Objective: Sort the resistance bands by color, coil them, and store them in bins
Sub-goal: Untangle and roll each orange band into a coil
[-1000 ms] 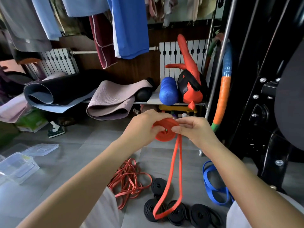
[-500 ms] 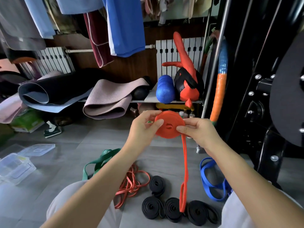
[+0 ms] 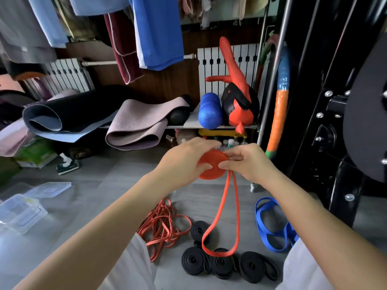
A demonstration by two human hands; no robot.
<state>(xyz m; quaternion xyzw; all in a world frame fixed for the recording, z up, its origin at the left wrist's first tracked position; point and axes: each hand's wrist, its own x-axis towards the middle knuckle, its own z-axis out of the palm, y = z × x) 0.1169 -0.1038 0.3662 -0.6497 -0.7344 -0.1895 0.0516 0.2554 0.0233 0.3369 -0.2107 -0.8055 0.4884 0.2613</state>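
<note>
1. Left hand [image 3: 184, 162] and right hand [image 3: 249, 164] are both up at mid-frame, above the floor [image 3: 104, 185].
2. They share one orange band. Most of it is wound into a flat coil [image 3: 213, 158], held between the two hands.
3. Left grip: holding the coil. The fingers wrap its 9 o'clock side and the thumb lies across its near face.
4. Right grip: holding the coil. Thumb and fingers pinch its 3 o'clock edge, where the unwound part leaves.
5. The unwound part hangs from the coil's 5 o'clock edge as a long loop [image 3: 218, 253]. Its lower end reaches down in front of the black coils [image 3: 194, 261]; I cannot tell whether it touches them.
6. There are four black coils on the floor at 6 o'clock of the hands: three in a row touching each other, and one just behind.
7. A loose orange tangle [image 3: 165, 225] lies on the floor at 7 o'clock of the hands, just beside the black coils.
8. A blue band [image 3: 270, 227] lies uncoiled on the floor at 4 o'clock.
9. Clear bins [image 3: 21, 212] sit at 8 o'clock by the frame's left edge, with a loose lid [image 3: 49, 189] just behind them. All are well apart from the bands.
10. A shelf at 12 o'clock carries rolled mats [image 3: 134, 122] and a blue roller [image 3: 210, 110].
</note>
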